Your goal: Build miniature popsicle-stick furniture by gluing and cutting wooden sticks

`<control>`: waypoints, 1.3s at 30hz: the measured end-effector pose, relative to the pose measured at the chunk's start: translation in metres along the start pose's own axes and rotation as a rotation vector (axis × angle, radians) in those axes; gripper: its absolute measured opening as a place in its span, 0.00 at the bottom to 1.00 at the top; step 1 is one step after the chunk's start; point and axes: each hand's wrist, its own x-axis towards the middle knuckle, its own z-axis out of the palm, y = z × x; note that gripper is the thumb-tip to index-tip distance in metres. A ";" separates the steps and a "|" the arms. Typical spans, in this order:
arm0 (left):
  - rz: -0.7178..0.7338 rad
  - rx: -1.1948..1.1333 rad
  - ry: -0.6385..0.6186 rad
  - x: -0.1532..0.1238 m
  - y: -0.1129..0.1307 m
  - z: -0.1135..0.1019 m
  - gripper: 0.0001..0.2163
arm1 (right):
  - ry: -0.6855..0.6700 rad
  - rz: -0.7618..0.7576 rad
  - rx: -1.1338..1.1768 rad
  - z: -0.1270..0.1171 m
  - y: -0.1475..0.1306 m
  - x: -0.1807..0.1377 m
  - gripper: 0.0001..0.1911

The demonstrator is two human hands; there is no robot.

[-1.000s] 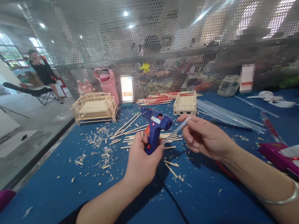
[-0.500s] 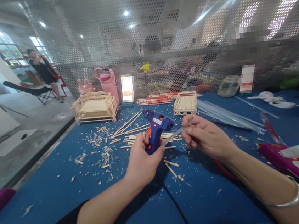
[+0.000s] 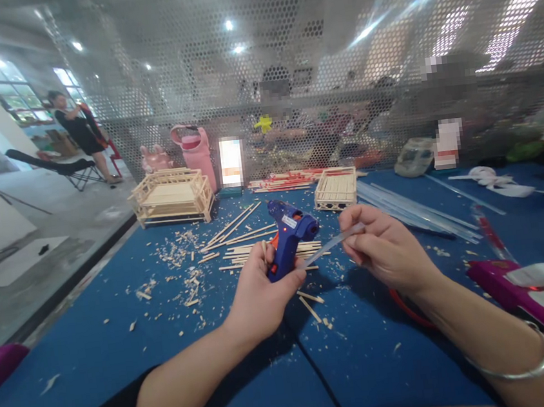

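Note:
My left hand (image 3: 261, 285) is wrapped round the handle of a blue hot glue gun (image 3: 286, 241), whose small red light is lit and whose nozzle points up and to the left. Between the fingertips of my right hand (image 3: 388, 249) is a translucent glue stick (image 3: 332, 244). Its lower left end meets my left thumb beside the gun's handle; whether the thumb grips it I cannot tell. Beneath the gun lie several thin wooden sticks (image 3: 243, 257) on the blue table (image 3: 137, 360). A black cord (image 3: 318, 367) runs from the gun toward the near edge.
A wooden stick-built model (image 3: 171, 198) stands at back left, a smaller one (image 3: 335, 189) at back centre. More glue sticks (image 3: 413, 211) lie to the right, near a purple device (image 3: 529, 296). A pink bottle (image 3: 198, 156) stands before the perforated metal screen (image 3: 189, 63).
My right hand has moved slightly right with the glue stick. The glue gun has shifted a little to the right and turned slightly in my left hand.

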 end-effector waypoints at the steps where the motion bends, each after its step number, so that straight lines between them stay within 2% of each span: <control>1: -0.010 -0.016 -0.006 0.000 0.001 0.000 0.16 | 0.008 -0.027 -0.072 -0.001 -0.001 -0.001 0.09; 8: -0.051 -0.064 -0.013 -0.002 0.005 0.004 0.18 | 0.078 -0.273 -0.770 -0.006 -0.007 -0.006 0.14; 11: -0.069 -0.113 -0.029 -0.005 0.006 0.005 0.19 | 0.287 -0.348 -0.924 -0.022 -0.008 0.001 0.11; 13: -0.072 -0.150 -0.022 -0.006 0.007 0.004 0.19 | 0.457 -0.290 -0.927 -0.034 -0.008 0.007 0.09; 14: -0.074 -0.169 -0.010 -0.006 0.007 0.004 0.19 | 0.482 -0.233 -0.884 -0.039 -0.008 0.009 0.07; 15: -0.078 -0.188 0.005 -0.005 0.007 0.003 0.19 | 0.443 -0.166 -0.810 -0.042 -0.008 0.011 0.06; 16: -0.085 -0.207 0.020 -0.004 0.007 0.003 0.20 | 0.344 -0.099 -0.708 -0.041 -0.007 0.013 0.06; 19: -0.110 -0.236 0.035 -0.001 0.007 0.002 0.20 | -0.070 0.074 -0.303 -0.025 -0.004 0.012 0.15; 21: -0.119 -0.232 0.042 0.000 0.006 0.002 0.20 | -0.171 0.135 -0.035 -0.007 -0.003 0.008 0.19; 24: -0.138 -0.231 0.027 -0.002 0.004 0.003 0.20 | -0.079 0.187 0.264 0.012 -0.003 0.004 0.21; 28: -0.151 -0.246 -0.016 -0.004 0.002 0.005 0.20 | -0.016 0.235 0.437 0.020 -0.003 0.002 0.18; 33: -0.111 -0.253 0.042 -0.004 0.003 0.005 0.20 | -0.046 0.207 0.558 0.023 -0.005 -0.001 0.14; 39: -0.155 -0.284 0.005 -0.004 0.002 0.006 0.21 | -0.019 0.182 0.531 0.027 -0.002 -0.002 0.13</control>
